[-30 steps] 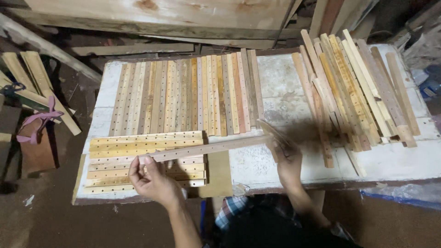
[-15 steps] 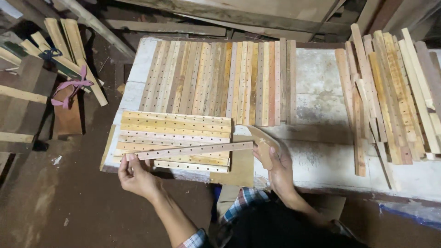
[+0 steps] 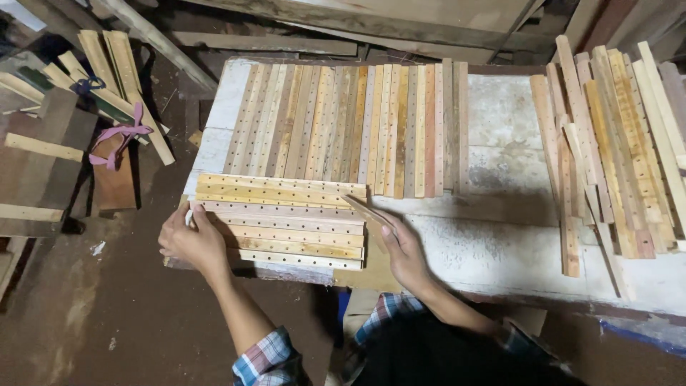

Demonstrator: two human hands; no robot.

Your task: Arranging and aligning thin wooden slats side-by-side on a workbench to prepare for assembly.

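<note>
Several perforated wooden slats lie crosswise in a flat stack (image 3: 282,220) at the near left of a white workbench (image 3: 500,250). My left hand (image 3: 191,239) presses against the stack's left end, fingers curled on the slat ends. My right hand (image 3: 401,250) rests flat against the stack's right end, with a short wooden piece (image 3: 366,211) under its fingers. Behind the stack, a row of long drilled slats (image 3: 350,129) lies lengthwise, side by side.
A loose pile of wooden strips (image 3: 614,143) covers the bench's right side. On the floor at left lie more strips (image 3: 107,78), a board (image 3: 43,164) and a pink strap (image 3: 118,136). Planks lean behind the bench.
The long slat held across the stack a second ago now lies in the stack. Both hands have moved to the stack's two ends. The view has shifted left.
</note>
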